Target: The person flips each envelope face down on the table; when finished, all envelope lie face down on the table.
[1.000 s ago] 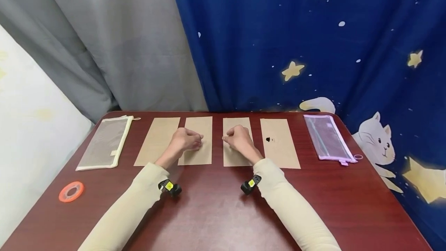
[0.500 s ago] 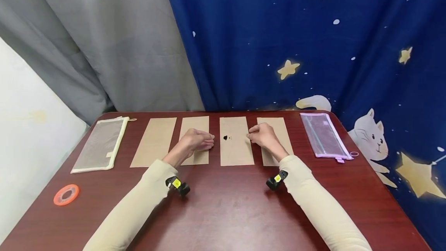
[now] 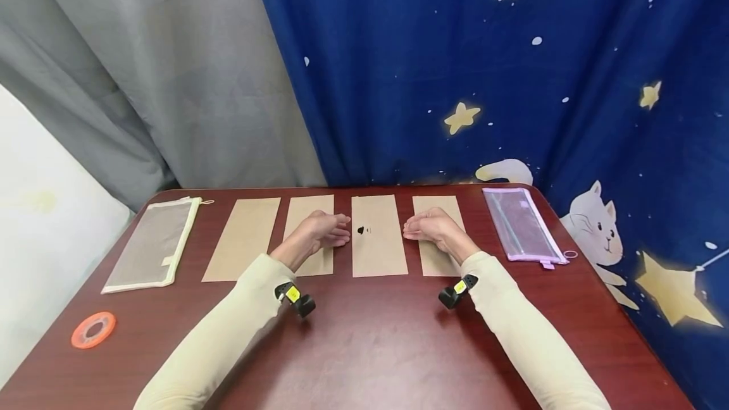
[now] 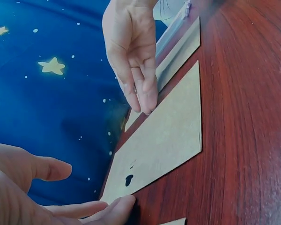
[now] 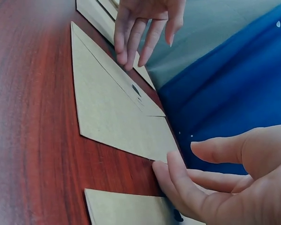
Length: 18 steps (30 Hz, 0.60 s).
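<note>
Several flat brown kraft paper bags lie in a row on the table. A bag with a small black hat and moustache print (image 3: 378,255) lies between my two hands. My left hand (image 3: 320,233) hovers with extended fingers over the bag left of it (image 3: 302,209), fingertips near the printed bag's left edge. Over the rightmost bag (image 3: 447,204), my right hand (image 3: 435,229) has straight fingers reaching to the printed bag's right edge. Both palms face inward in the wrist views, and neither hand holds anything. The right wrist view shows a dark print partly behind my right fingers.
Another brown bag (image 3: 242,239) lies farther left. Beyond it is a cream-edged mesh zip pouch (image 3: 154,242), with an orange ring-shaped roll (image 3: 93,330) nearer me. A purple mesh pouch (image 3: 521,223) lies at right. Grey and blue curtains (image 3: 398,81) hang behind the table (image 3: 364,347).
My right hand has moved right from the now-uncovered printed bag to over the rightmost bag, and its fingers have straightened. My left hand has shifted slightly right and loosened. The bags stay in place.
</note>
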Tool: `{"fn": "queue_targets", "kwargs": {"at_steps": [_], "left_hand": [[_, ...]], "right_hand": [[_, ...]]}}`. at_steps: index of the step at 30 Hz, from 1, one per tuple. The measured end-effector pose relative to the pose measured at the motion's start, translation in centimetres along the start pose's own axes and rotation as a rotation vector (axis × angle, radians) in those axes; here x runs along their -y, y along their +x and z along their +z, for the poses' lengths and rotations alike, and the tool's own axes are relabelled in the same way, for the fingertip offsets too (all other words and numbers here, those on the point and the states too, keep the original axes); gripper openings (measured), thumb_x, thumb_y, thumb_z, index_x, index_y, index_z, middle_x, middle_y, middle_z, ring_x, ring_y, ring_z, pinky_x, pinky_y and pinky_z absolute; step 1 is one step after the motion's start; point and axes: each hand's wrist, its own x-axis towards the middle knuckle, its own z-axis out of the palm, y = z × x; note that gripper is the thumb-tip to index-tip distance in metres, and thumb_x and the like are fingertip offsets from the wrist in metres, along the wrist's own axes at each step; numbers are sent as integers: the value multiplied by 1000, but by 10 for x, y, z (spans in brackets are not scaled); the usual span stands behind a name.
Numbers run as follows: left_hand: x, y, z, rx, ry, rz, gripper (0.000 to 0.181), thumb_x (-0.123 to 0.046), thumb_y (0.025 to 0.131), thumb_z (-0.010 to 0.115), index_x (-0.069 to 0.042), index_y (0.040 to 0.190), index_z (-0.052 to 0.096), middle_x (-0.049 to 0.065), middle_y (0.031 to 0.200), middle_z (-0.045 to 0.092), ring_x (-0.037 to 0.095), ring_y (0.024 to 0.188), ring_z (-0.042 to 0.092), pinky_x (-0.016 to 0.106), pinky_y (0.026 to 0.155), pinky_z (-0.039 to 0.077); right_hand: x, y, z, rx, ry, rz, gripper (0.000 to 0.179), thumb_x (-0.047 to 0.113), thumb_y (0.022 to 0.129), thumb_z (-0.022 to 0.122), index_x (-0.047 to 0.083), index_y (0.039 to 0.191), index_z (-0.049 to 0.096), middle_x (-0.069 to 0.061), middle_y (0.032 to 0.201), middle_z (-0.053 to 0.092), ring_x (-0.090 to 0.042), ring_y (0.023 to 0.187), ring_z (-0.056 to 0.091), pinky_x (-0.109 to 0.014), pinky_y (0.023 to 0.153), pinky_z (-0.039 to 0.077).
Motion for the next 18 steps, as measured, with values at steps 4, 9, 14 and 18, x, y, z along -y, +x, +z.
{"fn": "queue_targets", "kwargs": {"at_steps": [4, 9, 14, 18], "left_hand": [[0, -1, 1, 7, -3, -18, 46, -18, 101, 57, 14, 134, 50, 23, 116, 62, 19, 85, 69, 33, 100, 59], [1, -1, 4, 20, -25, -19, 45, -15, 103, 54, 13, 138, 47, 22, 119, 59, 20, 93, 66, 33, 103, 57], [-1, 2, 4, 26, -43, -6, 39, -5, 102, 50, 12, 138, 47, 19, 115, 57, 19, 93, 63, 33, 107, 54], [-2, 2, 3, 41, -52, 14, 35, 5, 99, 49, 16, 132, 49, 12, 97, 56, 14, 81, 61, 29, 100, 58]], "right_hand": [[0, 1, 1, 31, 10, 28, 34, -8, 98, 53, -23, 127, 53, -24, 107, 70, -15, 87, 72, -36, 98, 59], [3, 0, 5, 10, -5, 80, 34, -3, 99, 55, -19, 129, 55, -17, 99, 73, -12, 82, 71, -32, 95, 61], [4, 1, 8, -17, -5, 69, 33, -4, 98, 56, -18, 128, 57, -11, 94, 74, -9, 76, 70, -29, 88, 63], [2, 2, 8, -46, 17, 49, 31, -7, 96, 56, -18, 125, 60, -6, 86, 73, -7, 71, 69, -28, 85, 64]]}}
